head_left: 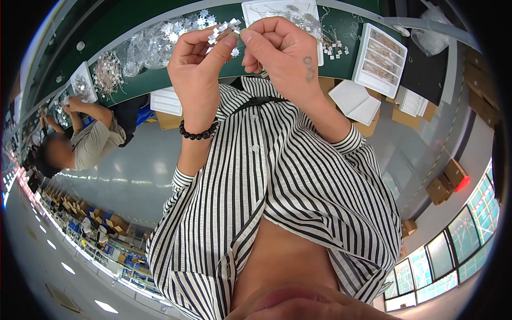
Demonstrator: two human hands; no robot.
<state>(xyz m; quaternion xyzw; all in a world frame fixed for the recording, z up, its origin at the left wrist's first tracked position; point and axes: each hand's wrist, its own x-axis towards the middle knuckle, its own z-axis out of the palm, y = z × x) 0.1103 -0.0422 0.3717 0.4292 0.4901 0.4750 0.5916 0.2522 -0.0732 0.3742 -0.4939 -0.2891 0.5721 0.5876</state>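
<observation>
Setting: green tabletop [160, 80] arcs across upper frame, strewn with silvery snowflake pieces [160, 34]; white trays [380, 60] upper right.
Left hand [198, 64]: grip pinched shut on a small white-silver ornament [224, 29], top centre.
Right hand [282, 50]: fingertips closed on a fine thread end, touching the ornament's right side.
Axis: ornament lies roughly left-right between both hands; left hand carries it.
Neighbour: co-worker [88, 141] seated at left.

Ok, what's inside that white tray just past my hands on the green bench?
The white tray holds a loose heap of small silvery parts with thin wires. Your right hand and the small white parts pinched with the left hand cover its near side, so what lies there is hidden.
</observation>
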